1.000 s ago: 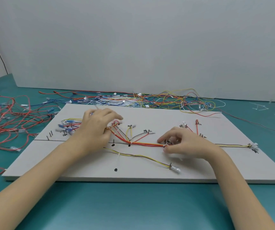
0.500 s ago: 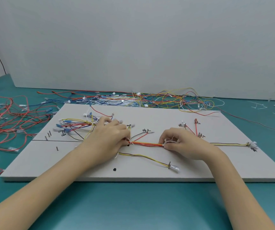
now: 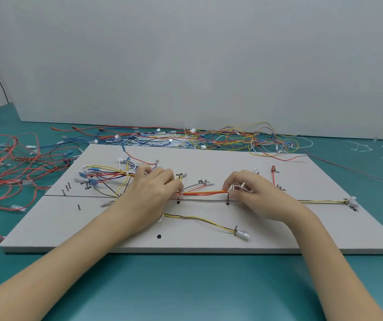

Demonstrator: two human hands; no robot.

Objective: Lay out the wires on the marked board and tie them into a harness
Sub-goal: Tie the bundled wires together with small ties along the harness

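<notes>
Tying the trunk (image 3: pixel 205 193) mid-board (image 3: pixel 209 242)
Left hand (image 3: pixel 153 193) pinches the wires taut; right hand (image 3: pixel 253 193) grasps the white tie (image 3: pixel 238 187) — cinch snugly, keeping strands parallel.

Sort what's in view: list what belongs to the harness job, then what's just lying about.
In the job:
marked board
wire bundle
white cable tie
left hand
right hand

Lying about:
red wire tangle
loose wires behind the board
cut tie scraps
</notes>
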